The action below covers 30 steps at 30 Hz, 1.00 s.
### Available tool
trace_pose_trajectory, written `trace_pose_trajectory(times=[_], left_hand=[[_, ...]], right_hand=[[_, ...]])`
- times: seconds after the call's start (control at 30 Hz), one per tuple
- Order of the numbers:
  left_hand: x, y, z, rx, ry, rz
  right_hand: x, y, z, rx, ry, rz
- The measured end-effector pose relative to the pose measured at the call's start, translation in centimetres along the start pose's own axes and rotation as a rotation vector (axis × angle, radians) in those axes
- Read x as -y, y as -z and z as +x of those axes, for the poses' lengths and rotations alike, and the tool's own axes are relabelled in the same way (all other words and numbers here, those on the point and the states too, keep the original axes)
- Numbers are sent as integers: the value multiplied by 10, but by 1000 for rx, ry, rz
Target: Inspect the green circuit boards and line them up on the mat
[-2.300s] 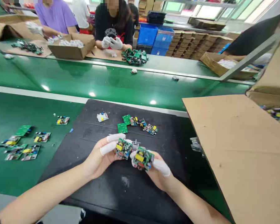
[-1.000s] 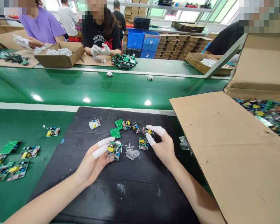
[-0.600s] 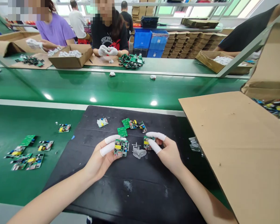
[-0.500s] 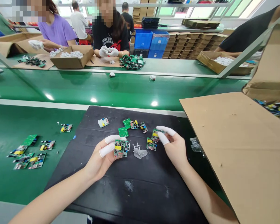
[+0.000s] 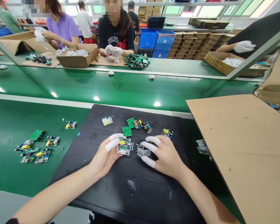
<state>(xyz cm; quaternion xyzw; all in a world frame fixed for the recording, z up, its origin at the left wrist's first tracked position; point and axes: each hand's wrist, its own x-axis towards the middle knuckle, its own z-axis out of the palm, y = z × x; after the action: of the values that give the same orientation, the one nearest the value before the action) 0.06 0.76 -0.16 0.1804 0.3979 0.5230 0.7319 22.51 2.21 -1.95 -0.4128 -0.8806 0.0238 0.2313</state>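
Note:
My left hand (image 5: 106, 154), with white finger cots on its thumb and fingers, pinches a green circuit board (image 5: 124, 146) with a yellow part, its component side facing me. My right hand (image 5: 164, 155), also in finger cots, hovers with fingers spread above a lump of grey putty (image 5: 143, 152) and a small white plastic frame (image 5: 139, 146). Whether its fingertips touch the putty, I cannot tell. Partly under that hand lies another board, mostly hidden. Behind it rests a populated board (image 5: 167, 133). Several more boards (image 5: 127, 131) lie farther back, beside a whitish-coated board (image 5: 107, 121).
The black mat (image 5: 112, 193) lies under my hands. More boards (image 5: 42, 155) are on the green table at left. A large cardboard sheet (image 5: 245, 140) borders the right side. Across the green conveyor (image 5: 79, 84), gloved co-workers sit by cardboard boxes (image 5: 78, 62) and a board pile (image 5: 137, 61).
My right hand has let go of a board, now lying at the back right, and moved left over the putty with fingers spread. My left hand still holds its board.

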Motion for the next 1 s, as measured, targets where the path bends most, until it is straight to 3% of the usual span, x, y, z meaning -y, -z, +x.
trace_pose_trajectory(times=[0.17,0.27,0.37,0.53,0.67,0.73,0.83,1.0], left_hand=[[1,-1,4,-62,8,20],[3,-1,5,-123,39,69],[6,0,5,-95,36,177],[16,1,0,-3,-197,489],[21,1,-5,62,-345,732],[22,1,-7,102,-386,809],[21,3,-7,138,-402,849],[23,9,-6,201,-374,957]], right_hand=[[12,-11,0,104,-18,94],[13,-13,1,74,-14,151],[17,-10,1,5,-99,289],[28,-6,-1,-147,-360,622],[36,-10,-4,-30,-509,705],[38,-13,-5,34,-496,647],[37,-11,-4,53,-357,476],[26,7,-1,111,-196,270]])
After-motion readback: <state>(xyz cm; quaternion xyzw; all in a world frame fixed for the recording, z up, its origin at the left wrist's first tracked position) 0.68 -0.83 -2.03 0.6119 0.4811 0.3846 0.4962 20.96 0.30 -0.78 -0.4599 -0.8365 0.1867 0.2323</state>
